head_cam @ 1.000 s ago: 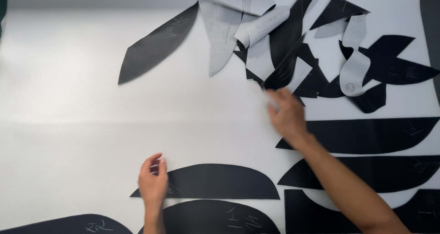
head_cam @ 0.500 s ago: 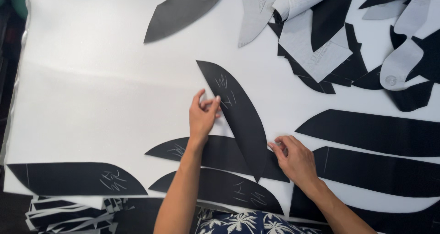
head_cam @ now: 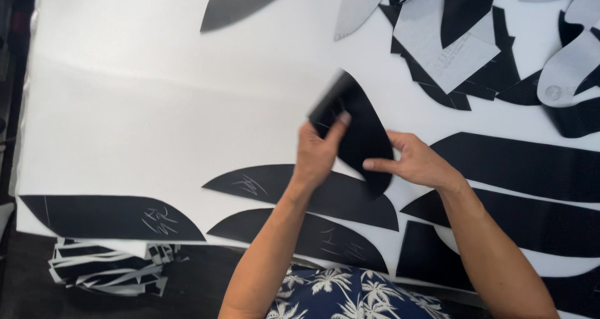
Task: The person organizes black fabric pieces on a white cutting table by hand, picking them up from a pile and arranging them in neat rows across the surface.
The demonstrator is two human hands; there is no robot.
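— What's nearest you?

— Two black curved fabric pieces (head_cam: pixel 294 188) lie flat on the white table (head_cam: pixel 156 125), right under your forearms.

— And my hands?

— Your left hand (head_cam: pixel 315 153) is closed on the upper edge of a black leaf-shaped fabric piece (head_cam: pixel 362 131), thumb pressed to its face. Your right hand (head_cam: pixel 415 163) pinches its lower right edge, fingers together. The piece is lifted and tilted above the flat ones.

— Farther out?

— Long black strips (head_cam: pixel 531 166) lie right of your hands; beyond them is a heap of grey and black offcuts (head_cam: pixel 462 44).
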